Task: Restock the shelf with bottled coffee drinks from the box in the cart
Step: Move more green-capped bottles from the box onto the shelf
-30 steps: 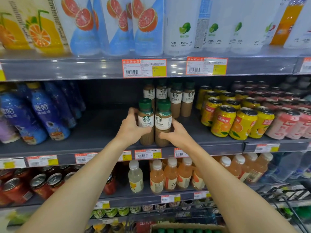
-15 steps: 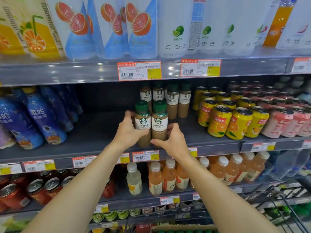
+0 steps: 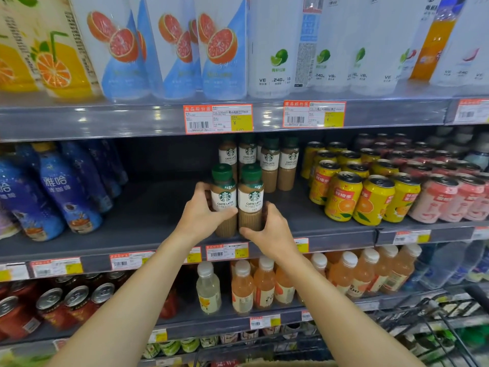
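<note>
Left hand (image 3: 202,211) grips left Caffe Latte bottle (image 3: 224,200), right hand (image 3: 267,229) grips right Caffe Latte bottle (image 3: 250,198), pressed together, likely to seat as a pair. Both sit near middle shelf (image 3: 148,226) front edge, ahead of back-row lattes (image 3: 268,161), left of orange cans (image 3: 344,196).

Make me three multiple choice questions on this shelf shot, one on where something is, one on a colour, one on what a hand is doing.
1. What stands directly right of the coffee bottles at the back of the middle shelf?
A. yellow orange-drink cans
B. blue bottles
C. white cartons

2. What colour are the caps of the two front coffee bottles?
A. red
B. green
C. white

3. What is the left hand doing?
A. hanging free
B. lying flat on the shelf
C. holding the left front bottle

Answers: 1 A, the yellow cans sit to their right. 2 B, both caps are green. 3 C, its grip wraps that bottle while the right hand holds the other.
</note>
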Motion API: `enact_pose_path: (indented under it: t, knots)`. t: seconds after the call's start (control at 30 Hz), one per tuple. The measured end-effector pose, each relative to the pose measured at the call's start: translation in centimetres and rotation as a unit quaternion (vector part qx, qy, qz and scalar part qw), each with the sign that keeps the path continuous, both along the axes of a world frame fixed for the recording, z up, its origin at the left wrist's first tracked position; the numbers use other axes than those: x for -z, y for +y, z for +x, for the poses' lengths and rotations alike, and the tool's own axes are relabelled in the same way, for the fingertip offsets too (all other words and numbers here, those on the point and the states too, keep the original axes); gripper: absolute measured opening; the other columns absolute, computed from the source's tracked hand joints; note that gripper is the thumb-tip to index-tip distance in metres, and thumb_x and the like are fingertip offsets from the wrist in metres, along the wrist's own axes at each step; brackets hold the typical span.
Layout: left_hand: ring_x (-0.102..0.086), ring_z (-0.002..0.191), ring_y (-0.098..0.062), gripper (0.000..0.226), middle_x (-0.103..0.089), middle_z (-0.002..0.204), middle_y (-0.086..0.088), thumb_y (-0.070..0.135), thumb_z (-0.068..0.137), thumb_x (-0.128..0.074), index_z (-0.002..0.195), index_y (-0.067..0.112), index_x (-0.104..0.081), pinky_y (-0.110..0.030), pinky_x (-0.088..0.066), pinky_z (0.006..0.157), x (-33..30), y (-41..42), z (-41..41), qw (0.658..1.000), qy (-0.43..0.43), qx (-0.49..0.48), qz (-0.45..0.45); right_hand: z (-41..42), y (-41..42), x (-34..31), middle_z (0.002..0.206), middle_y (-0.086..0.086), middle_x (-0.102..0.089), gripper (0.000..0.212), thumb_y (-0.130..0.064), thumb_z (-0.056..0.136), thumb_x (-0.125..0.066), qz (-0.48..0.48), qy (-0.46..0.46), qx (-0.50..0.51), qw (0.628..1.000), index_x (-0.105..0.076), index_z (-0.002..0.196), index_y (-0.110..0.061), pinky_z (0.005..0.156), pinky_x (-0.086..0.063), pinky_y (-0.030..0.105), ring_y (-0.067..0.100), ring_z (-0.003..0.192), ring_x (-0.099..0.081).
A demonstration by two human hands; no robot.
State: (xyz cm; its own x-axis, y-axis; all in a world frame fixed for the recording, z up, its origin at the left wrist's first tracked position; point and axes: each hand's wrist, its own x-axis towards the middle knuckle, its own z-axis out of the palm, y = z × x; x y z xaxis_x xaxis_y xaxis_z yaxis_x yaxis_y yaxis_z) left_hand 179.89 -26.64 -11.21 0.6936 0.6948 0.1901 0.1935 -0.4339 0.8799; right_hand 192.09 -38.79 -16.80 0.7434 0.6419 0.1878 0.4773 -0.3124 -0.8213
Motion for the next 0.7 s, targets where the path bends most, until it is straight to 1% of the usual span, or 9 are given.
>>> enact_pose_path:
  t: [0.07,0.13,0.2,0.3,0.37,0.43,0.53,0.63,0.7]
  knots:
    - [-0.055,0.089,0.008,0.054,-0.059,0.095,0.021,0.033,0.072,-0.082,0.112,0.026,-0.047,-0.010,-0.041,0.067,-0.1,-0.2,0.0,1.000,-0.004,-0.019,0.020,-0.8,-0.1,0.1,0.130,-0.001,-0.050,0.081,-0.037,0.071,-0.084,0.013,-0.018,0.032,0.999,-0.041,0.137,-0.015,0.100,-0.046,0.035,0.015,0.123,-0.047]
    - [-0.056,0.086,0.008,0.048,-0.061,0.092,0.019,0.039,0.071,-0.082,0.106,0.025,-0.053,-0.009,-0.040,0.064,-0.3,-0.4,0.2,0.997,-0.012,-0.051,0.051,-1.5,-0.1,0.5,0.120,-0.004,-0.052,0.069,-0.039,0.072,-0.083,0.038,-0.030,0.070,0.996,-0.046,0.126,-0.018,0.092,-0.049,0.031,0.013,0.114,-0.052]
    - [-0.058,0.084,0.006,0.043,-0.062,0.087,0.018,0.040,0.071,-0.082,0.101,0.023,-0.057,-0.009,-0.040,0.062,-0.4,-0.4,0.5,0.995,-0.012,-0.069,0.067,-1.8,0.1,0.7,0.112,-0.005,-0.055,0.058,-0.038,0.074,-0.082,0.051,-0.036,0.096,0.993,-0.049,0.117,-0.019,0.084,-0.051,0.029,0.012,0.104,-0.056]
    - [-0.060,0.081,0.002,0.040,-0.064,0.084,0.015,0.041,0.070,-0.082,0.096,0.021,-0.059,-0.012,-0.042,0.061,-0.5,-0.2,0.7,0.994,0.003,-0.075,0.085,-1.7,0.5,0.9,0.105,-0.004,-0.058,0.049,-0.037,0.075,-0.082,0.051,-0.045,0.113,0.991,-0.052,0.110,-0.018,0.079,-0.053,0.035,0.013,0.096,-0.059]
    - [-0.061,0.081,0.000,0.041,-0.066,0.085,0.012,0.042,0.070,-0.082,0.097,0.020,-0.060,-0.013,-0.044,0.062,-0.3,0.0,0.7,0.993,0.010,-0.077,0.093,-1.5,0.8,0.9,0.101,-0.003,-0.060,0.046,-0.035,0.075,-0.081,0.049,-0.045,0.118,0.991,-0.053,0.107,-0.017,0.078,-0.054,0.036,0.014,0.093,-0.060]
    - [-0.062,0.082,-0.003,0.043,-0.067,0.087,0.010,0.043,0.070,-0.082,0.099,0.018,-0.061,-0.016,-0.046,0.064,-0.3,0.1,0.7,0.992,0.018,-0.078,0.099,-1.2,1.3,0.7,0.100,-0.001,-0.062,0.045,-0.034,0.076,-0.081,0.046,-0.045,0.123,0.990,-0.054,0.107,-0.016,0.078,-0.054,0.036,0.016,0.093,-0.061]
    - [-0.064,0.086,-0.010,0.046,-0.069,0.091,0.007,0.044,0.070,-0.081,0.100,0.016,-0.061,-0.024,-0.049,0.071,-0.3,0.1,0.7,0.990,0.028,-0.081,0.108,-0.4,2.2,0.4,0.102,0.004,-0.064,0.047,-0.033,0.078,-0.080,0.037,-0.034,0.128,0.991,-0.053,0.110,-0.012,0.078,-0.050,0.033,0.021,0.097,-0.061]
    - [-0.064,0.089,-0.014,0.047,-0.068,0.095,0.004,0.043,0.071,-0.081,0.102,0.015,-0.060,-0.029,-0.052,0.074,-0.4,0.0,0.7,0.989,0.042,-0.080,0.114,0.6,3.4,-0.1,0.108,0.010,-0.065,0.048,-0.030,0.078,-0.080,0.025,-0.016,0.132,0.991,-0.053,0.112,-0.008,0.081,-0.049,0.036,0.028,0.102,-0.061]
    - [-0.064,0.091,-0.016,0.048,-0.068,0.097,0.002,0.042,0.070,-0.082,0.102,0.015,-0.058,-0.031,-0.053,0.076,-0.7,0.1,0.8,0.989,0.052,-0.076,0.118,1.2,4.3,-0.3,0.109,0.014,-0.064,0.047,-0.027,0.079,-0.079,0.023,-0.012,0.139,0.990,-0.053,0.112,-0.005,0.080,-0.048,0.037,0.033,0.104,-0.061]
